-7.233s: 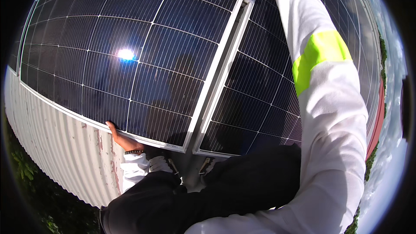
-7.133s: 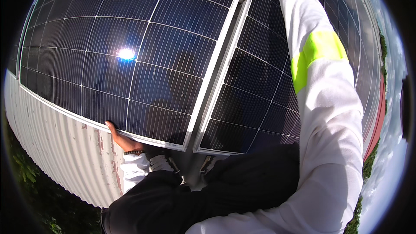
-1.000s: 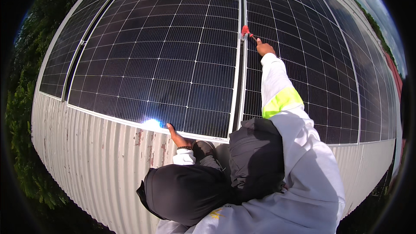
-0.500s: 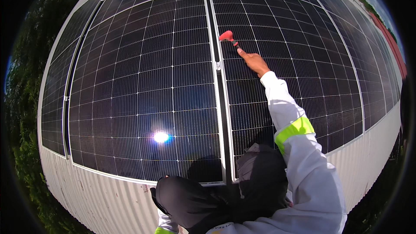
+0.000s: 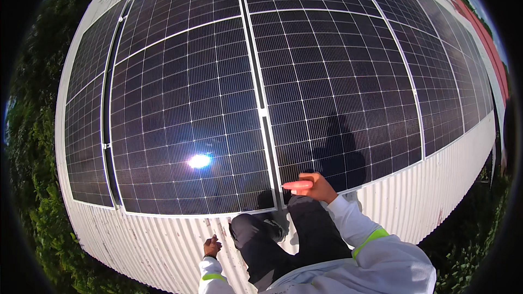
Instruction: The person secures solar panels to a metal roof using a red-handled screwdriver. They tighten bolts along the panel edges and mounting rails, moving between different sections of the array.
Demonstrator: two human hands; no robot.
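Note:
My right hand (image 5: 320, 186) is closed around a red-headed hand tool (image 5: 297, 185), its tapered red end pointing left. That hand is over the lower edge of the right solar panel (image 5: 348, 103), beside the narrow gap between two panels. Most of the tool's handle is hidden by my fingers. Lower down, my left hand (image 5: 212, 246) hovers over or rests on the corrugated roof (image 5: 163, 239); I cannot tell which. Its fingers are loosely bent and partly apart, and no object shows in them. The left solar panel (image 5: 180, 114) carries a bright sun glare.
A silver clamp (image 5: 263, 112) sits in the gap between the panels. Another gap (image 5: 110, 130) runs along the far left panel. Dark-clothed knees (image 5: 256, 239) are bent at the panels' lower edge. Trees (image 5: 35, 196) stand beyond the roof's left edge.
My right hand has drawn back toward me with the tool, from farther up the right panel to its lower edge. My left hand has come into sight. The view has shifted.

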